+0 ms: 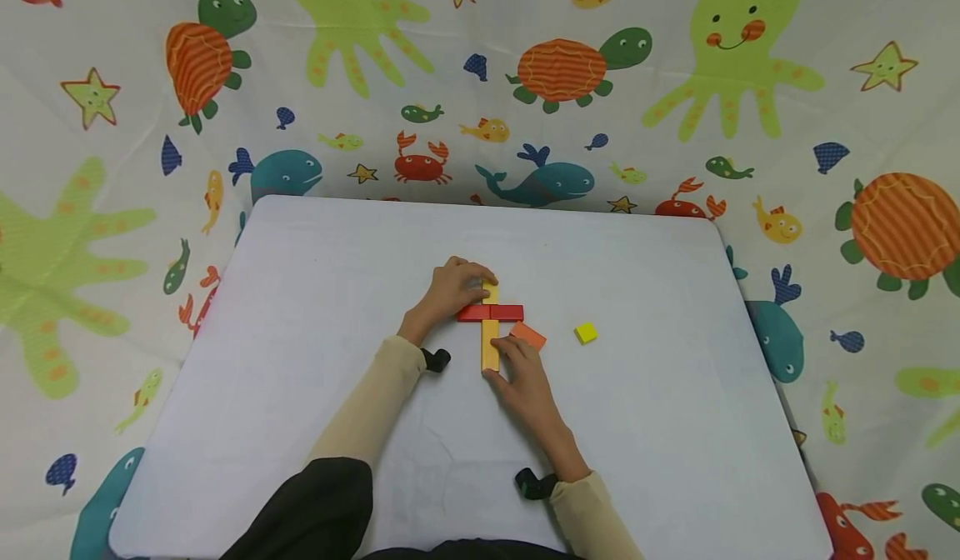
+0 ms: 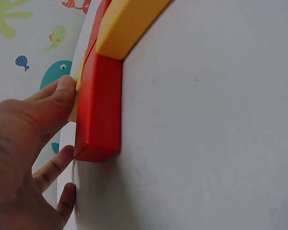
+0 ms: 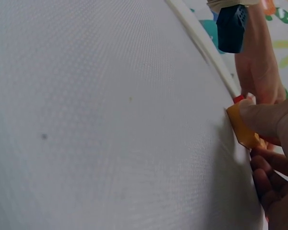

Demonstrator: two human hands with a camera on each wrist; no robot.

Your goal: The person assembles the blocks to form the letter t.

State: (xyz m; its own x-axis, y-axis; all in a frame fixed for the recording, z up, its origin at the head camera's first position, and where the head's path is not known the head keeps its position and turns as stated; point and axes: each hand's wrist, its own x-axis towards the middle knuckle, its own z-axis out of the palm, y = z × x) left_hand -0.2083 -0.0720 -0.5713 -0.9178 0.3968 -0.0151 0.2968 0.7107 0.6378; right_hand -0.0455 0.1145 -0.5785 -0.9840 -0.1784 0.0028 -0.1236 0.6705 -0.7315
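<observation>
Two red blocks lie end to end in a crosswise row on the white table. Above the row, my left hand pinches a yellow block, partly covered by its fingers. In the left wrist view, the left thumb lies against that block, behind the nearer red block. A longer yellow-orange block runs down from the middle of the red row. My right hand pinches it by its near end and right side; the right wrist view shows the thumb on this block.
An orange block lies at an angle beside the right fingers. Farther right sits a small bright yellow block. The white table has a raised edge, and a cloth printed with sea animals surrounds it.
</observation>
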